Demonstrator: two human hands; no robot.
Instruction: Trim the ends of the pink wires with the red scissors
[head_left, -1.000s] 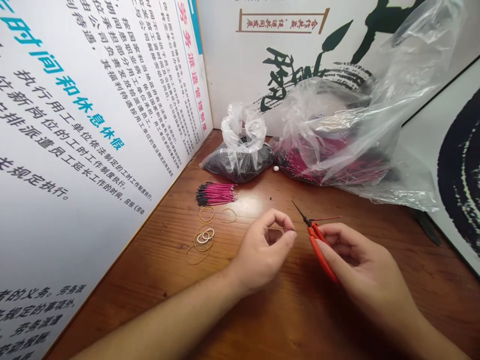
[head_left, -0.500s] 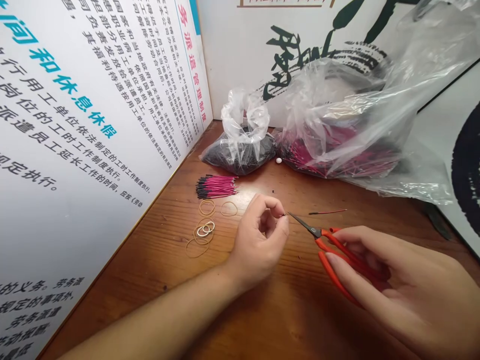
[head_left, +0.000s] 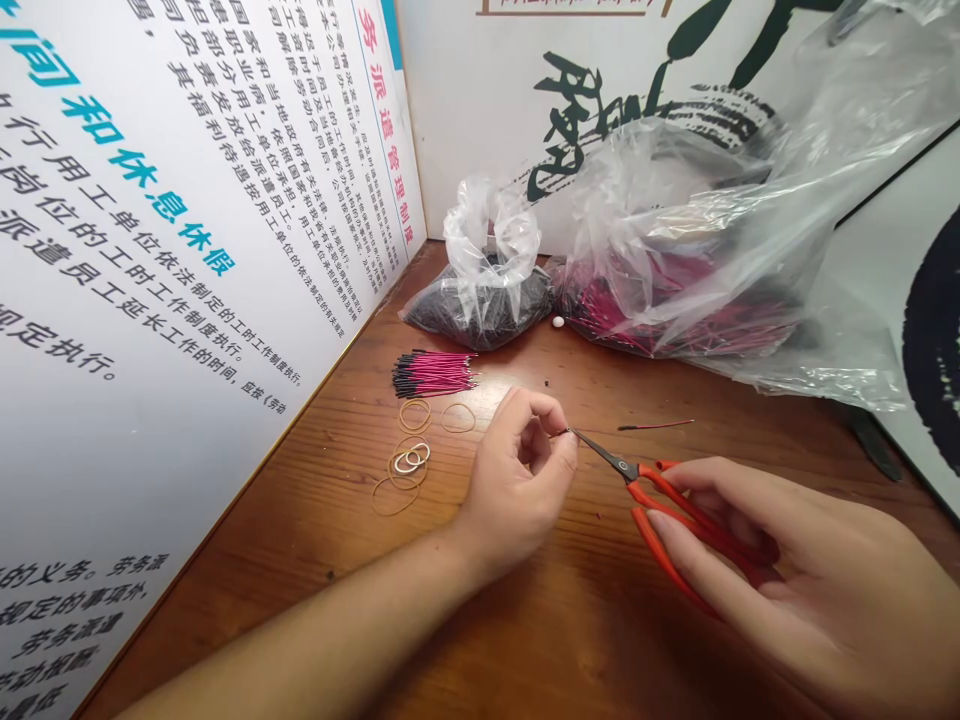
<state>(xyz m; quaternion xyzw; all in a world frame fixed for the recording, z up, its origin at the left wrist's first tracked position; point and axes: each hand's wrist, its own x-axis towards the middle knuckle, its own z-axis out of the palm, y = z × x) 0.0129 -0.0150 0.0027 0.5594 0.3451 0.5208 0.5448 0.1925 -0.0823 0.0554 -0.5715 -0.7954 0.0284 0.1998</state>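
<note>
Over one wooden table (head_left: 525, 640) with two bags (head_left: 480, 305), the left hand (head_left: 521, 475) pinches one tiny piece (head_left: 568, 430), the right hand (head_left: 795, 570) grips scissors (head_left: 624, 466).

Two hands (head_left: 517, 485), one pair of scissors (head_left: 628, 470) — two bags (head_left: 484, 310), two white rings (head_left: 419, 462)

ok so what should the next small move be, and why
Probably hold the left hand steady and check the alignment before the right hand squeezes the orange-handled scissors: their tips are right at the small dark piece pinched in the left grip, very close to the fingertips, and I can't tell whether the blades are parted.
</note>
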